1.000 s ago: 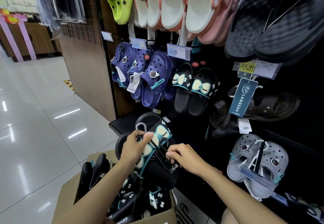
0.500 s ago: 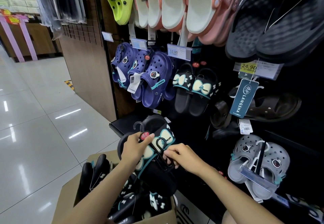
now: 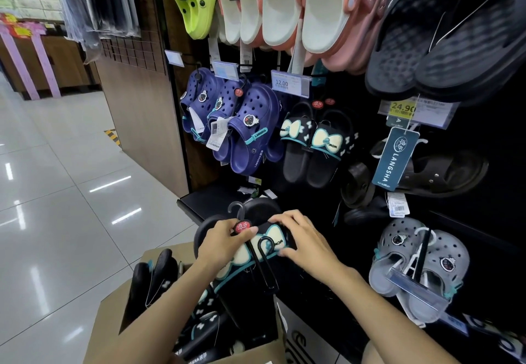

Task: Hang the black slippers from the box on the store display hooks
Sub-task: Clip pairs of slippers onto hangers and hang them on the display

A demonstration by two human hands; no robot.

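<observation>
The pair of black bow slippers [image 3: 256,252] sits on a black plastic hanger [image 3: 263,264], held above the open cardboard box [image 3: 113,324] and just in front of the dark display wall [image 3: 355,221]. Over the last second the pair has been lifted slightly and the right hand [image 3: 306,242] has slid from the hanger's lower stem up onto the strap with the cream bow; its fingers now lie spread over the strap, pressing rather than clasping, though the fingertips' far side is hidden. The left hand [image 3: 225,241] pinches the hanger by its red round tag, just under the hook [image 3: 236,210], which stands free and upright. That reads as the pair being squared on its hanger and made ready for a peg; it is not yet hung. A matching pair [image 3: 313,141] already hangs higher up, beside navy clogs [image 3: 242,124] and a 12.00 price tag [image 3: 287,83]. More black slippers remain in the box. Glossy white floor tiles [image 3: 71,193] stretch away down the aisle on the left.
</observation>
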